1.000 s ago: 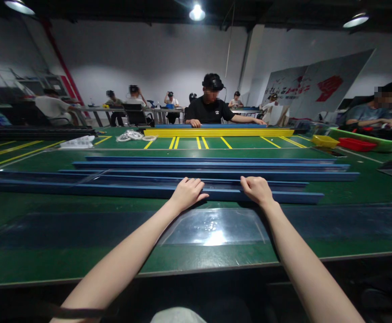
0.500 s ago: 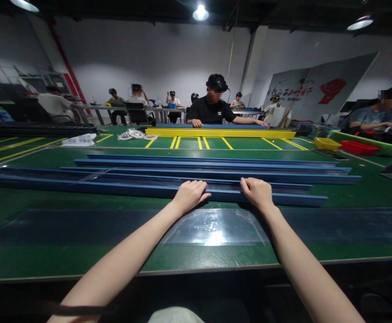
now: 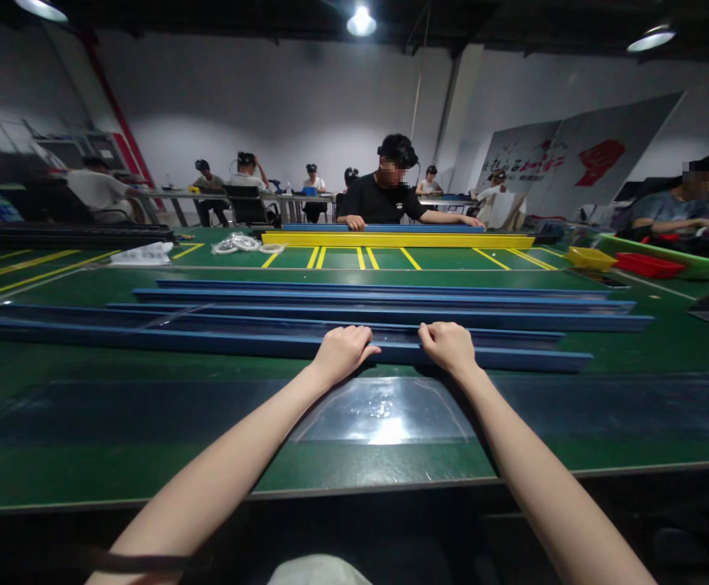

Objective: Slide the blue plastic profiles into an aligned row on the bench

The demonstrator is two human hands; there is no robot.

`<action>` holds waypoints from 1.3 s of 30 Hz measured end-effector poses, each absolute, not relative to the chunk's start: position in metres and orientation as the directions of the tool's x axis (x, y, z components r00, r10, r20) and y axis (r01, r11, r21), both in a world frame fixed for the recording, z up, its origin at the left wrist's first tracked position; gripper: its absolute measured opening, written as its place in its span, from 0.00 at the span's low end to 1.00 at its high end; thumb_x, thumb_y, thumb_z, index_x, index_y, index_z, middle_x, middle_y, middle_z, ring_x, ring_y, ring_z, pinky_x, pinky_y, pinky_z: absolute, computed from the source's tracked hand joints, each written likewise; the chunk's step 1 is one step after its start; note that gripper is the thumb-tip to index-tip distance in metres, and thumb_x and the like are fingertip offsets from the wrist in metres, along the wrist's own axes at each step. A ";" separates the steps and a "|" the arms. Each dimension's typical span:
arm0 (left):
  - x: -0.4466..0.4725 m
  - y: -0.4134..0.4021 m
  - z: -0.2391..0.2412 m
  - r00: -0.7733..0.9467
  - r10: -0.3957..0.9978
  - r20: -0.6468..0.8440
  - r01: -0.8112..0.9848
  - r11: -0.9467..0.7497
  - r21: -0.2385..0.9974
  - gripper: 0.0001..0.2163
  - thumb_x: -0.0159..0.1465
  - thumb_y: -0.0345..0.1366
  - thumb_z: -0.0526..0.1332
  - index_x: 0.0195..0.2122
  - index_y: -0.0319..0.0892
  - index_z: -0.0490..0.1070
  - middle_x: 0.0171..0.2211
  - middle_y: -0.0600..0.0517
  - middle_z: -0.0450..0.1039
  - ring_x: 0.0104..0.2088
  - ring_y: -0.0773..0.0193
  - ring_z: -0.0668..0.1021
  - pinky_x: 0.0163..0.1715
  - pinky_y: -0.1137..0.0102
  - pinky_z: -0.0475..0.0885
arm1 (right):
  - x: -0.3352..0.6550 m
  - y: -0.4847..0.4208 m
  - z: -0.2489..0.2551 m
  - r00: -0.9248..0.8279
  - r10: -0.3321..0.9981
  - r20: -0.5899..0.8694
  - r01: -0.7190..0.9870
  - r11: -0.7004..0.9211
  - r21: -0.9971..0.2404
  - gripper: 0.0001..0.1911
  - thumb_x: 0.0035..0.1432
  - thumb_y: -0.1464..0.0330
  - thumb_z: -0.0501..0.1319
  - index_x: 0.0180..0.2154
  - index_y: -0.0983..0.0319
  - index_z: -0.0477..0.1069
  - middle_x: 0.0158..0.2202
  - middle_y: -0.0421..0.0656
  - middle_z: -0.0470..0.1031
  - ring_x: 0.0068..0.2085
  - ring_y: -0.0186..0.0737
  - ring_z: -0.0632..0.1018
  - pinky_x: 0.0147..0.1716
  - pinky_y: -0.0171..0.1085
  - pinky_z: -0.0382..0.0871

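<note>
A long blue channel with raised side walls lies across the green table, nearest to me of the blue ones. My left hand is closed over its near wall, fingers curled inward and thumb pointing right. A short way to the right, my right hand grips the same wall, its fingertips hidden inside the channel. Clear film or sheet shows inside the channel toward the left. Between my forearms and beyond them, a flat transparent plastic strip lies on the table, shining under the lamp.
More blue channels lie just behind. Across the table a co-worker in black holds a blue piece behind a yellow channel. Coiled white cable sits left; yellow and red trays stand right. The table's front edge is close.
My right hand has slid left along the channel's wall, closer to my left hand. My left hand and the channel have hardly moved.
</note>
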State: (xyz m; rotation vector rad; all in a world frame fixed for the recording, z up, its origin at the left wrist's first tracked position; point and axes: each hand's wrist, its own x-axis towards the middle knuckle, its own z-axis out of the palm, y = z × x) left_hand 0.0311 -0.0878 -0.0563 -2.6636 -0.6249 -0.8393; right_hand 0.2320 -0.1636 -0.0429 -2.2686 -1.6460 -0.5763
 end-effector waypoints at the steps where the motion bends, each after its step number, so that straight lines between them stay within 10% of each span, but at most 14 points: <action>1: 0.031 -0.088 -0.056 0.738 0.322 0.593 0.481 -0.867 -0.129 0.13 0.60 0.45 0.52 0.29 0.40 0.64 0.26 0.52 0.70 0.29 0.65 0.72 0.28 0.72 0.61 | 0.232 -0.163 -0.043 0.272 0.840 0.470 0.950 -0.313 0.010 0.25 0.56 0.62 0.43 0.22 0.61 0.74 0.25 0.45 0.76 0.27 0.37 0.74 0.23 0.33 0.52; 39: 0.031 -0.090 -0.056 0.778 0.302 0.551 0.482 -0.850 -0.214 0.15 0.63 0.44 0.47 0.30 0.40 0.66 0.28 0.51 0.71 0.31 0.64 0.71 0.28 0.72 0.61 | 0.225 -0.167 -0.045 0.240 0.832 0.500 0.954 -0.297 0.036 0.23 0.57 0.63 0.43 0.23 0.62 0.72 0.26 0.44 0.75 0.26 0.34 0.72 0.21 0.33 0.46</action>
